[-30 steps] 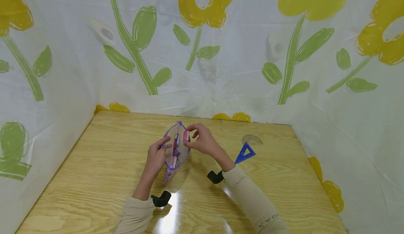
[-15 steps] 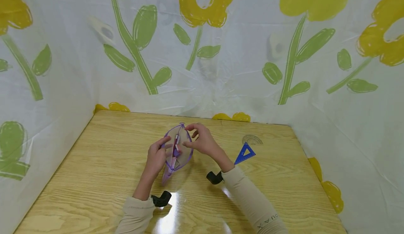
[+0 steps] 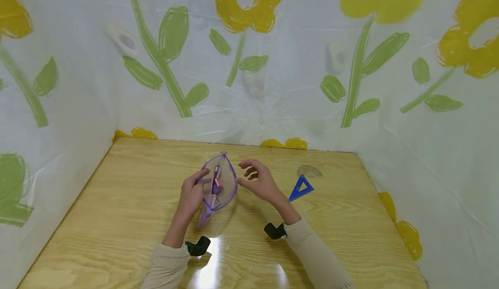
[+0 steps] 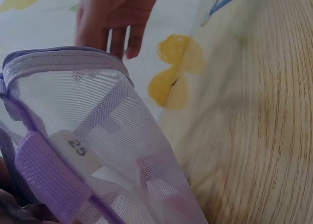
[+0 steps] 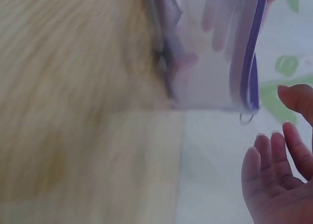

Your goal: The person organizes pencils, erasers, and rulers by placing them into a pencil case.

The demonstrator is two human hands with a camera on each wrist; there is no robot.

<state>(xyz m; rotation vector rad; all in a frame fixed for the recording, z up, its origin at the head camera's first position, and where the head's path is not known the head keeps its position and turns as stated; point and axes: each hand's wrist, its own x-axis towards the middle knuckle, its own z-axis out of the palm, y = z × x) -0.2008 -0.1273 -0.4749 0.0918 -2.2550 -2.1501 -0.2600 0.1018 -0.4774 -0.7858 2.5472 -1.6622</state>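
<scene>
My left hand grips one side of a see-through mesh zip pouch with purple edging, its mouth spread wide toward me. Inside lie a dark pink pen-like stick, a small pink block and several other small items. In the left wrist view, the pouch bears a tag marked 25, and its contents show faintly through the mesh. Just right of the pouch's rim is my right hand, fingers loosely bent and holding nothing. The right wrist view shows this hand apart from the zip ring.
A blue set square lies on the wooden table to the right, with a clear protractor just behind it. Flower-printed white sheeting hangs behind the table and at both sides. Each wrist wears a black camera mount.
My right hand let go of the pink block, which dropped into the pouch, and then drew back to the right. The left hand keeps its hold, and the pouch mouth looks wider.
</scene>
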